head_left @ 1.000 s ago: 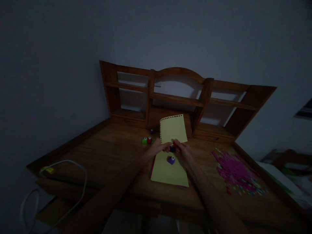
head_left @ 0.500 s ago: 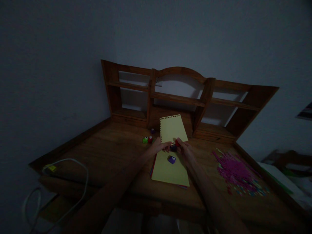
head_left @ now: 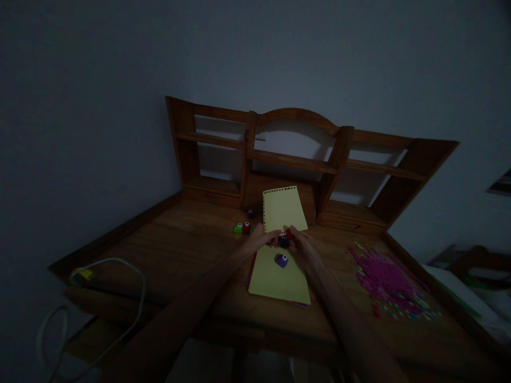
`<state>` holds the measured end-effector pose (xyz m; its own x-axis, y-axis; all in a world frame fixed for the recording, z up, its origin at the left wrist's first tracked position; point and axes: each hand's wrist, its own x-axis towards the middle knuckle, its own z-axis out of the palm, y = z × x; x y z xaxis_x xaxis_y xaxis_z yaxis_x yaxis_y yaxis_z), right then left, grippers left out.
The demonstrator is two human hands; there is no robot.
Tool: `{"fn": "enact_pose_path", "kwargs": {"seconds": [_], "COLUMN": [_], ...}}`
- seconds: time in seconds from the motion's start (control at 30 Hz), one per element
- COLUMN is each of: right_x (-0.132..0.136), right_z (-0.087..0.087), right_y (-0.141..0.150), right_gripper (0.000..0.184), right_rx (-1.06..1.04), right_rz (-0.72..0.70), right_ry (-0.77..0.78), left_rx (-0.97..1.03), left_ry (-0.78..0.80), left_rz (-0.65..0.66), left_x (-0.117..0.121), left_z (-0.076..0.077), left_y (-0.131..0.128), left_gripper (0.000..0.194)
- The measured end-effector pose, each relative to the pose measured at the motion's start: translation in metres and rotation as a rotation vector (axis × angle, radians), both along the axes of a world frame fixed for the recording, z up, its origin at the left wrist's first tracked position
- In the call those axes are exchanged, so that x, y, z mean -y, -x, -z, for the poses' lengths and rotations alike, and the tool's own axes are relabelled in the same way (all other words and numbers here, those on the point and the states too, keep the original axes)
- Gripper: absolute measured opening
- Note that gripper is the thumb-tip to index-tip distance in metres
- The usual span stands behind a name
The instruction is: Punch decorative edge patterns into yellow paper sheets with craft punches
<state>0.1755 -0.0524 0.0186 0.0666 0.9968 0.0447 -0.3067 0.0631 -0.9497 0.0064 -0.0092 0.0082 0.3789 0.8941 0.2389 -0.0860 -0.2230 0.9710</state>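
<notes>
My left hand [head_left: 271, 238] and my right hand [head_left: 300, 240] meet over the yellow paper, fingers closed. A small dark block [head_left: 283, 241] sits between them, gripped by the left fingers. A small red piece [head_left: 289, 233] is pinched in my right fingertips, against the block. Just below lies a purple piece with a white eye-like spot [head_left: 282, 260], on a stack of yellow sheets [head_left: 279, 284]. Above the hands rests a yellow sheet with a row of holes along its edges [head_left: 282, 208]. The room is dim, so finer details are lost.
Left of the sheets are a green piece [head_left: 238, 229], a red eyed piece [head_left: 246, 228] and a dark purple one [head_left: 250, 213]. A pink heap with colourful bits [head_left: 389, 279] lies on the right. A wooden shelf [head_left: 289, 157] backs the desk; a white cable [head_left: 142, 290] hangs left.
Both hands stay nearly in place. The dark block between the fingers shows more clearly now. The view has shifted very slightly.
</notes>
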Motion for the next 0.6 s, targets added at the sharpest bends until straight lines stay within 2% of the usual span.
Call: {"fn": "enact_pose_path", "kwargs": {"seconds": [0.4, 0.6], "right_x": [-0.005, -0.004], "right_z": [0.013, 0.008], "right_y": [0.004, 0.004], "right_gripper": [0.032, 0.030], "right_rx": [0.116, 0.004], "right_rz": [0.010, 0.013], "right_ry": [-0.073, -0.119], "left_rx": [-0.015, -0.026], "left_ry": [-0.019, -0.041], "left_rz": [-0.129, -0.150], "left_x": [0.001, 0.001], "left_z": [-0.005, -0.003], "left_y": [0.000, 0.001], "left_gripper": [0.041, 0.036]}}
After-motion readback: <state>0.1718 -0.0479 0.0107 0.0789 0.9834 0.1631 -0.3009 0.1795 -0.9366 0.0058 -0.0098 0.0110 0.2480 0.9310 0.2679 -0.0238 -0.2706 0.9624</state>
